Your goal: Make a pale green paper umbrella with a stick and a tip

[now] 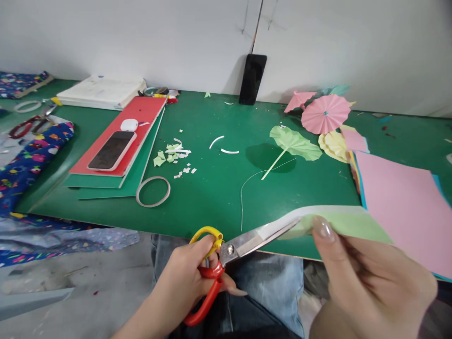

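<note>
Lying at the far left, a patterned cloth (31, 155) drapes over the edge of the green table (219, 197). Next to it a red board (141, 110) rests on green boards and carries a phone (112, 149) and a white case (129, 125). A tape ring (153, 191) lies just beside the boards, with paper scraps (173, 153) near it. Low in the middle, off the table's near edge, the left hand (187, 282) has its fingers curled through the yellow and red handles of the scissors (243, 242). The blades lie close together and point right, their tip at the left edge of a green sheet (349, 223). A black phone (252, 78) leans on the wall behind. A green umbrella (293, 143) and a pink umbrella (325, 114) of folded paper lie further right. The right hand (367, 278) pinches the green sheet, thumb on top and fingers closed beneath, holding it over the table's near edge. A pink stack (406, 207) of sheets lies just behind the green sheet at the far right.
</note>
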The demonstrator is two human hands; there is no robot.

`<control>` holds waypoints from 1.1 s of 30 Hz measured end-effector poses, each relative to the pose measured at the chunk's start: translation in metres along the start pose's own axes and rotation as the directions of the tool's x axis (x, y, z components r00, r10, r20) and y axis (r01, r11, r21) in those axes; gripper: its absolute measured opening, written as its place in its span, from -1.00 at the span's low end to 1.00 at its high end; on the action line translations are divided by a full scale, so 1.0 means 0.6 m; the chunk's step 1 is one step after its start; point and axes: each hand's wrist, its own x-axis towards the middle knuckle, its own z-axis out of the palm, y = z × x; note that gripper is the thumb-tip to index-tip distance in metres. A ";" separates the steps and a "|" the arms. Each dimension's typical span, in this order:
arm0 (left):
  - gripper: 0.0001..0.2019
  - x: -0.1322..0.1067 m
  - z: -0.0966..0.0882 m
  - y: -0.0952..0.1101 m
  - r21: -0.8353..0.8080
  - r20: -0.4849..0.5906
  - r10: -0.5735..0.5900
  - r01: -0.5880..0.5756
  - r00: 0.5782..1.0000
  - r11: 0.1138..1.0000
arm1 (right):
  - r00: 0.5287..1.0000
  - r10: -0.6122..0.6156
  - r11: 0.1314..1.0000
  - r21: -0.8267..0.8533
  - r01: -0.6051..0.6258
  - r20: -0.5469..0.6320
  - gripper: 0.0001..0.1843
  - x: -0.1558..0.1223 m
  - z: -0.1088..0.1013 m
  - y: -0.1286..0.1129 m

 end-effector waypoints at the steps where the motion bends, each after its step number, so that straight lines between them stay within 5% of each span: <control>1: -0.75 0.000 0.000 0.002 0.002 0.004 -0.004 0.004 1.000 1.000 | 1.000 -0.001 1.000 -0.010 0.001 0.008 -0.83 0.000 0.000 0.000; 13: -0.72 0.000 -0.001 0.005 -0.111 0.046 -0.081 0.086 0.996 0.990 | 0.999 0.035 0.994 0.102 -0.035 0.005 -0.89 0.001 0.012 0.004; 20: -0.89 -0.003 -0.001 -0.007 -0.134 0.092 0.030 -0.017 0.995 0.991 | 0.999 0.016 0.996 0.084 -0.020 0.052 -0.81 0.005 0.005 0.009; 28: -0.78 0.001 -0.004 0.013 0.147 0.070 0.176 -0.185 0.982 0.972 | 0.995 -0.024 0.998 0.061 0.018 0.100 -0.71 0.018 0.003 0.016; 33: -0.80 0.002 -0.006 0.015 0.171 0.052 0.231 -0.237 0.972 0.956 | 0.985 -0.058 0.998 0.034 0.053 0.165 -0.60 0.023 0.001 0.013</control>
